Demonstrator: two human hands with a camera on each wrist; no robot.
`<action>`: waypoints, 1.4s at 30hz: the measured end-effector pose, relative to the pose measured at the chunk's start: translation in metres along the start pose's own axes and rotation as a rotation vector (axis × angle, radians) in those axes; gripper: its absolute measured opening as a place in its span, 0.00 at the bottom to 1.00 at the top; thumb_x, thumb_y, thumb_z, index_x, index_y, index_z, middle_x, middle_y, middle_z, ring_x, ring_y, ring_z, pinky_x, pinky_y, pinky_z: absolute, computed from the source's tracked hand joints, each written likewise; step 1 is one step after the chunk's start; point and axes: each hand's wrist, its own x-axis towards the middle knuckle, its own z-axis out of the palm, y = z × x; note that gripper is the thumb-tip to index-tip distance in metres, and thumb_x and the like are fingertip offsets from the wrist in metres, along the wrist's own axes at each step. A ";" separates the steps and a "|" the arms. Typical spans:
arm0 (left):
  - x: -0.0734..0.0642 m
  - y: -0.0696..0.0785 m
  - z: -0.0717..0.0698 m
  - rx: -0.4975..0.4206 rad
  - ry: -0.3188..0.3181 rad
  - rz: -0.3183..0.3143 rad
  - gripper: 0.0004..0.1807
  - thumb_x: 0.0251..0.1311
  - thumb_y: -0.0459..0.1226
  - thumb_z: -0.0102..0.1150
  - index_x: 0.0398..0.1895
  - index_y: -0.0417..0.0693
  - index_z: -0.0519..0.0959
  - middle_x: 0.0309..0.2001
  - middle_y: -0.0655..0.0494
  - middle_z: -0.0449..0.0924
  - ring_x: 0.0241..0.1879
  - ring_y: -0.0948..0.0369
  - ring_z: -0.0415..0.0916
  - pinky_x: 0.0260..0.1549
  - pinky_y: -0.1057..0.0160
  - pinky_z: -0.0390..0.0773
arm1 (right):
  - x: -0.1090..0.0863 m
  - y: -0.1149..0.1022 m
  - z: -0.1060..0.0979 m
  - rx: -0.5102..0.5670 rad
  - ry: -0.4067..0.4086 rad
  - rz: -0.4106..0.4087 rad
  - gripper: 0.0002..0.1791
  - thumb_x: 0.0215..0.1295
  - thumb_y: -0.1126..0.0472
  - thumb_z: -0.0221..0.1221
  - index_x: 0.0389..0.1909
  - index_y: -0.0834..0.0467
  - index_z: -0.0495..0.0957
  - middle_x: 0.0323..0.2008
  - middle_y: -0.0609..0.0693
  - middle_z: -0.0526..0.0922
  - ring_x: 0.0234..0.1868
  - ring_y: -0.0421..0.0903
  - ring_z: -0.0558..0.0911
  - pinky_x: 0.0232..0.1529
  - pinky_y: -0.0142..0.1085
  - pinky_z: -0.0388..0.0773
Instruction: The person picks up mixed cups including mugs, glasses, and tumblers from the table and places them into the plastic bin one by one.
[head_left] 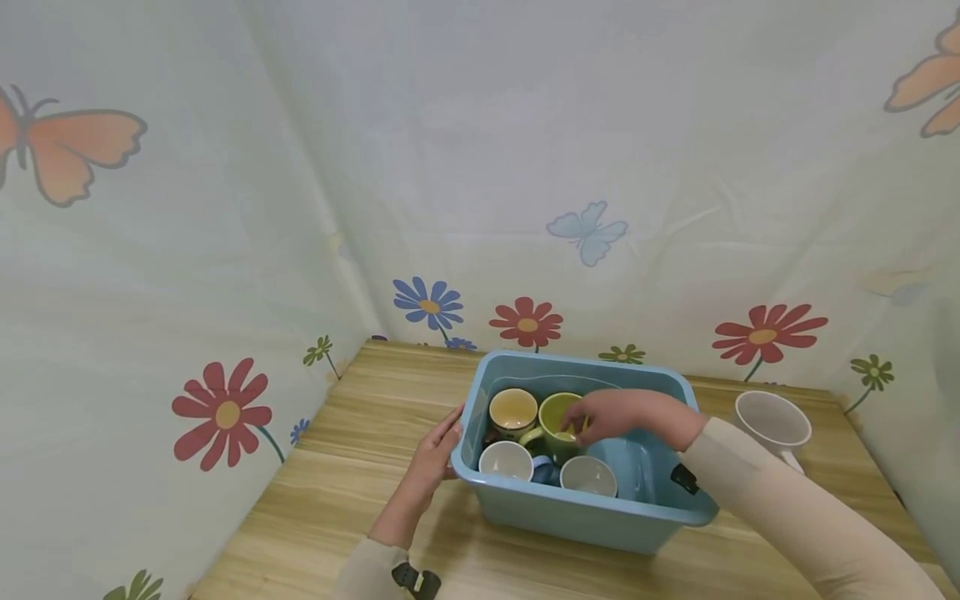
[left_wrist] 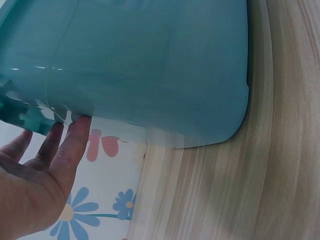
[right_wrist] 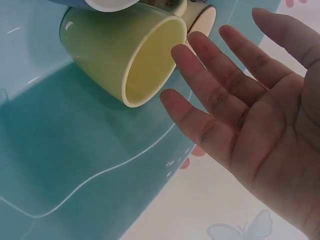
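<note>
A blue plastic tub (head_left: 570, 518) stands on the table with several mugs in it. My left hand (head_left: 431, 458) rests against its left end, and in the left wrist view the straight fingertips touch near its rim. Over the tub, my right hand (head_left: 618, 412) hovers at the mouth of a yellow-green mug (right_wrist: 115, 55). Its fingers look spread and relaxed in the right wrist view, with nothing gripped. Left of the green mug sits a mug with a cream-yellow inside (head_left: 513, 408). Two mugs with white insides, one left (head_left: 507, 460) and one right (head_left: 588, 477), stand along the near wall.
A large white mug (head_left: 774, 419) stands on the wooden table (head_left: 360, 467), right of the tub and partly behind the right sleeve. A pale curtain (head_left: 480, 167) printed with flowers and butterflies hangs behind the table and at its sides.
</note>
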 end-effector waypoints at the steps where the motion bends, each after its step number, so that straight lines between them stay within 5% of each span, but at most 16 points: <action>1: 0.000 0.000 0.000 0.001 0.000 -0.001 0.29 0.78 0.44 0.45 0.78 0.48 0.63 0.73 0.34 0.68 0.55 0.49 0.80 0.39 0.54 0.88 | -0.001 0.000 -0.001 -0.002 0.002 -0.002 0.21 0.69 0.63 0.60 0.62 0.63 0.78 0.50 0.55 0.85 0.46 0.44 0.80 0.51 0.37 0.84; 32: 0.001 0.000 -0.001 0.002 0.002 0.006 0.28 0.78 0.43 0.44 0.78 0.44 0.63 0.73 0.34 0.67 0.51 0.53 0.80 0.37 0.57 0.88 | -0.048 0.016 -0.015 0.055 0.209 -0.037 0.21 0.70 0.59 0.60 0.61 0.61 0.79 0.46 0.52 0.85 0.43 0.42 0.80 0.43 0.33 0.81; 42: 0.002 -0.002 0.000 0.007 0.011 0.003 0.28 0.78 0.43 0.44 0.77 0.45 0.64 0.73 0.33 0.67 0.50 0.54 0.80 0.36 0.56 0.87 | -0.072 0.025 -0.015 0.104 0.259 -0.048 0.20 0.72 0.57 0.59 0.60 0.62 0.78 0.50 0.53 0.85 0.52 0.49 0.82 0.53 0.41 0.85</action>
